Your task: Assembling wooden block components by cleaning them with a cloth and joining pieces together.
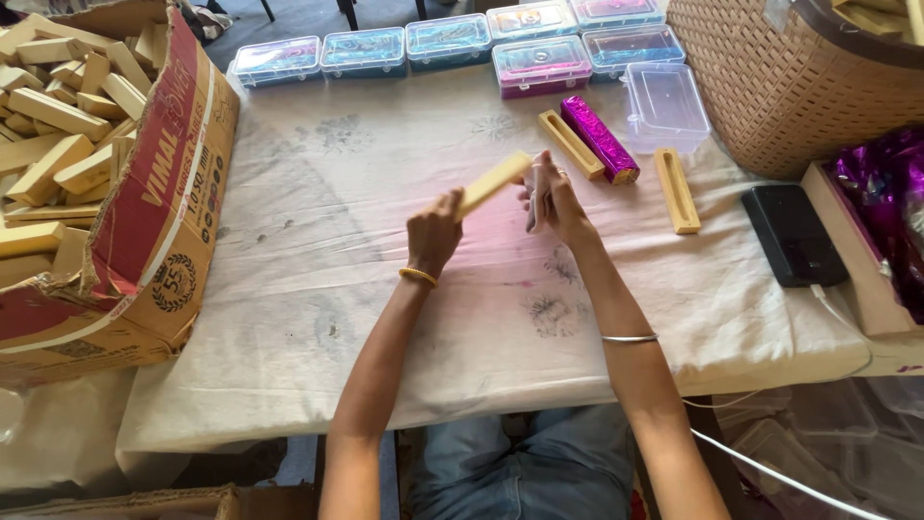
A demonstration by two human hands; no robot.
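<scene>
Seated person, head view looking down over a cloth-covered surface [318,289]. Both hands raised above the cloth, near its middle.

Left hand [433,231]: closed around the lower end of a pale wooden block [494,181]. The block is long and slim, tilted up and to the right, its upper end just beside the right hand. Yellow bangle [418,276] on the left wrist.

Right hand [551,200]: fingers curled around something small and pale, partly hidden by the fingers; cannot tell what it is. It sits just right of the block's upper end; whether it touches the block is unclear. Thin silver bangle [629,338] on the right forearm.

Beyond the right hand, on the cloth: a grooved wooden block [570,143] lying flat, a block wrapped in shiny purple foil [600,139] just beside it, then another grooved wooden block [677,190] further right, apart from the pair. A clear plastic box [664,106] stands behind these.

Far edge: a row of lidded plastic boxes [452,40] with coloured contents.

Left: a large cardboard carton [164,221] piled with plain wooden blocks, well apart from the hands.

Right: a woven basket [780,87], a black device [794,234] with a white cable, and a box holding purple foil [881,193].
</scene>
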